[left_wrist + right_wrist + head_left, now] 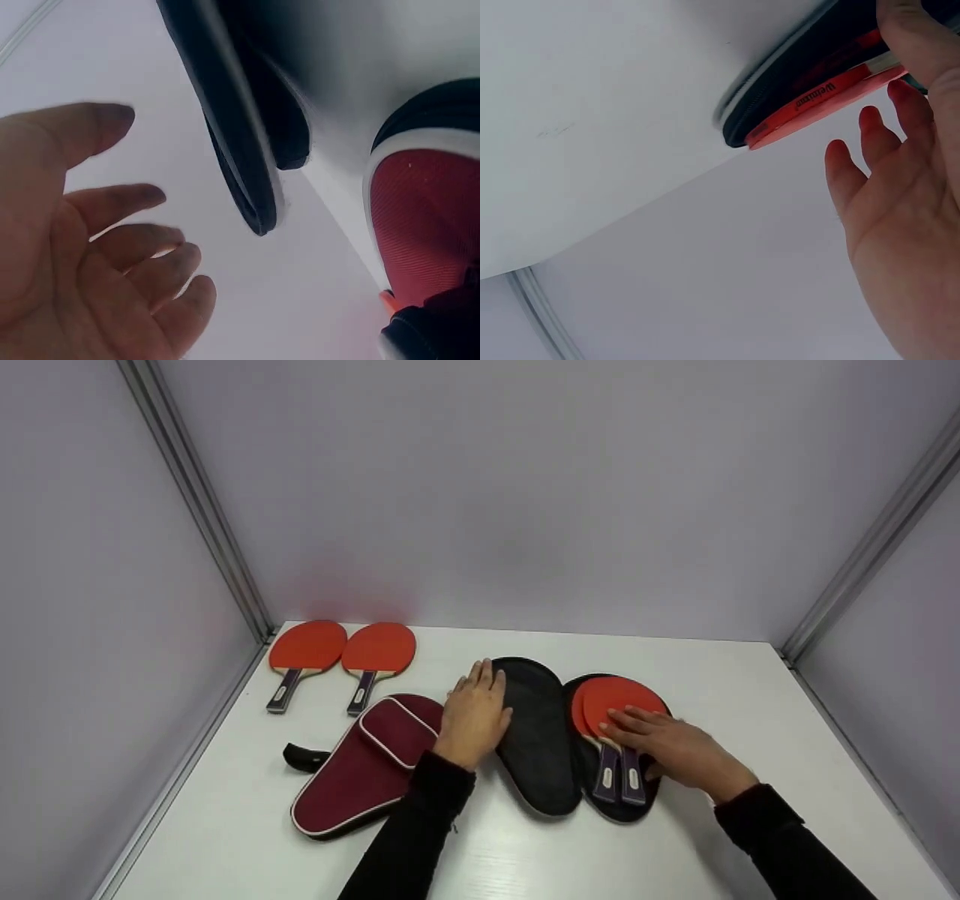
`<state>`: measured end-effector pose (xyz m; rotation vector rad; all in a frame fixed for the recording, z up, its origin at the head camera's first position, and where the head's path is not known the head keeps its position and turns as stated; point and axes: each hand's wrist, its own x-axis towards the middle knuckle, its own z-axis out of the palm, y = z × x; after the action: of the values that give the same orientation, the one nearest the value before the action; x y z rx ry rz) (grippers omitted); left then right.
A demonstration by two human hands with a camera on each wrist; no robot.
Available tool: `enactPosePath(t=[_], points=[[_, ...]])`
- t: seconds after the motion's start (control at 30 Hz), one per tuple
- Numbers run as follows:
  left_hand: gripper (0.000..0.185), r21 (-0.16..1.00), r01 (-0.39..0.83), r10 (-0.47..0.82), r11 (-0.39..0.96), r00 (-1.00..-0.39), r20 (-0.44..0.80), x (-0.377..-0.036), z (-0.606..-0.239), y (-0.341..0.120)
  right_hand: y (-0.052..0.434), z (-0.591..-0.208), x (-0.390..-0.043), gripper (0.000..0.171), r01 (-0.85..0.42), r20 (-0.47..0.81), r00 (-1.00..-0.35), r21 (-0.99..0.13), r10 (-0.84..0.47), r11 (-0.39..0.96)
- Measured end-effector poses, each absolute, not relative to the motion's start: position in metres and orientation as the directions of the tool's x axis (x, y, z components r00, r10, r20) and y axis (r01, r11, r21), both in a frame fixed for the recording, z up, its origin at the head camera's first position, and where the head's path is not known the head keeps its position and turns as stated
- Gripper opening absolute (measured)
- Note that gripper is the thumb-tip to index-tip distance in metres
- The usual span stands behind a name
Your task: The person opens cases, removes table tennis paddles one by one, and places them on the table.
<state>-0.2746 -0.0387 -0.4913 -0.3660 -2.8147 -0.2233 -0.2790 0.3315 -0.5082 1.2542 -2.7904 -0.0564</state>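
An unzipped black paddle case lies spread on the white table, its lid half (534, 735) to the left of the half (619, 812) that holds two overlapping red table tennis paddles (622, 701), handles toward me. My right hand (679, 746) is over the upper paddle, fingers extended across its red face; in the right wrist view its fingertips are close to the paddle rim (817, 97), and contact is hard to tell. At the lid's left edge is my left hand (474, 720), its fingers extended; in the left wrist view a gap separates it from the lid (240, 150).
To the left of my left hand lies a maroon paddle case (352, 787) with white piping and a black strap (304, 758). Behind it are two more red paddles (307, 646) side by side. Pale panels (480, 495) stand behind and at both sides of the table.
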Motion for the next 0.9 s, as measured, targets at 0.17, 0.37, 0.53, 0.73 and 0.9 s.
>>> enactPosePath(t=[0.17, 0.37, 0.53, 0.73, 0.9], points=[[0.074, 0.063, 0.328, 0.305, 0.943, -0.923, 0.237, -0.303, -0.543, -0.043, 0.337, -0.509, -0.281, 0.098, -0.729, 0.079, -0.679, 0.052, -0.73, 0.683], [0.1, 0.042, 0.322, 0.314, 0.946, -0.941, 0.129, -0.308, -0.566, -0.037, 0.343, -0.511, -0.279, 0.094, -0.68, 0.119, -0.728, 0.004, -0.675, 0.734], [0.114, 0.058, 0.284, 0.282, 0.957, -0.959, 0.038, -0.277, -0.527, -0.025, 0.347, -0.514, -0.27, 0.084, -0.553, 0.106, -0.833, -0.102, -0.543, 0.827], [0.116, 0.074, 0.294, 0.292, 0.953, -0.956, 0.03, -0.269, -0.526, -0.019, 0.342, -0.513, -0.25, 0.057, -0.48, 0.146, -0.876, -0.176, -0.459, 0.859], [0.122, 0.129, 0.299, 0.296, 0.945, -0.954, 0.043, -0.279, -0.546, -0.019, 0.331, -0.507, -0.236, 0.036, -0.445, 0.184, -0.893, -0.217, -0.411, 0.869]])
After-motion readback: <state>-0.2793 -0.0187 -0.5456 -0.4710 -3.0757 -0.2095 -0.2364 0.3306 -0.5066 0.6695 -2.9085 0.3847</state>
